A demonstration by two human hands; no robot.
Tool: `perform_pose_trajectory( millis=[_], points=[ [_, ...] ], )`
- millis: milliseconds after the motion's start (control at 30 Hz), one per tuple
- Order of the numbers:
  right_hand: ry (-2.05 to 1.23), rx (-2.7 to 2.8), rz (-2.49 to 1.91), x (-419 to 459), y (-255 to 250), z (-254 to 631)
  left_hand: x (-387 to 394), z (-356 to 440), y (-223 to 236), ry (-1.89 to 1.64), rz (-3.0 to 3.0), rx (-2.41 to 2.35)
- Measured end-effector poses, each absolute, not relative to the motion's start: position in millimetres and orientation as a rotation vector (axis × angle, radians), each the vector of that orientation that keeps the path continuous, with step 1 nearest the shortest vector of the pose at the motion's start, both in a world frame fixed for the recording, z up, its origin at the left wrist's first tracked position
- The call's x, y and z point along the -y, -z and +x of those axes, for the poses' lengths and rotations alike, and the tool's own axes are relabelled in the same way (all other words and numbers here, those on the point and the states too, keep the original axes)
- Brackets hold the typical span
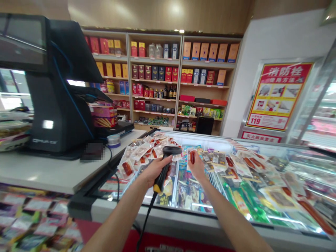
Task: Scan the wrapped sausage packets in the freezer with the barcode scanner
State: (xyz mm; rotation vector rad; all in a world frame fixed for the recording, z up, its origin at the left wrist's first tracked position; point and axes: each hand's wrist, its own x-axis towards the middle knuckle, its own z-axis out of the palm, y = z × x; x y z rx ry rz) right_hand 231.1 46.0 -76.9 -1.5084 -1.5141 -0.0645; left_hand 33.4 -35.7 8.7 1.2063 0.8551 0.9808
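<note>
My left hand (156,170) is wrapped around the handle of a black and yellow barcode scanner (172,151), its head turned to the right. A cable hangs from the scanner's lower end. To its right, my right hand (197,168) pinches a small clear packet with a reddish-brown sausage (192,157) inside. Both hands are above the glass top of a chest freezer (217,213). On the left of that top lies a heap of similar clear packets (143,150). More packets of sausage and dark food (243,164) are spread out on the right.
A black checkout terminal (63,84) stands on the white counter (52,175) at left, near a roll of tape (113,140). Shelves of boxed goods (157,73) line the back wall. A red and yellow poster (279,94) hangs at right. Packaged goods (36,220) fill racks below the counter.
</note>
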Motion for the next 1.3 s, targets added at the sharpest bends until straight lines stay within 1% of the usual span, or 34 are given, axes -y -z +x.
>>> perform_pose_trajectory(
  millis=[133, 300, 433, 633, 733, 833, 867, 967, 1033, 1100, 1200, 1300],
  points=[
    [0.098, 1.502, -1.44, -45, 77, 239, 40, 38, -11, -0.984, 1.191, -0.839],
    [0.107, 1.506, -1.483, -45, 78, 237, 42, 41, -8, -0.943, 1.179, -0.83],
    [0.139, 1.476, -1.726, -38, 61, 255, 40, 40, -7, -0.972, 1.174, -0.844],
    [0.407, 1.272, -2.157, -24, 32, 335, 31, 24, -4, -1.013, 1.109, -0.947],
    [0.528, 1.171, -2.251, -18, 27, 355, 29, 11, -3, -1.057, 1.084, -0.954],
    [0.599, 1.302, -2.107, -15, 28, 324, 30, -1, -3, -1.117, 1.054, -0.992],
    [0.548, 1.428, -2.041, -14, 30, 303, 30, -5, -3, -1.132, 1.045, -1.009],
    [0.252, 1.879, -1.852, -7, 39, 224, 32, -14, -3, -1.16, 1.017, -1.035],
    [0.166, 2.099, -1.715, -1, 49, 173, 34, -19, -4, -1.156, 1.008, -1.045],
    [0.104, 2.176, -1.684, 4, 57, 137, 37, -23, -4, -1.151, 1.009, -1.045],
    [0.135, 2.243, -1.665, 7, 63, 116, 40, -27, -5, -1.153, 1.021, -1.032],
    [0.2, 2.36, -1.601, 3, 62, 132, 42, -26, -5, -1.147, 1.037, -1.006]
  ],
)
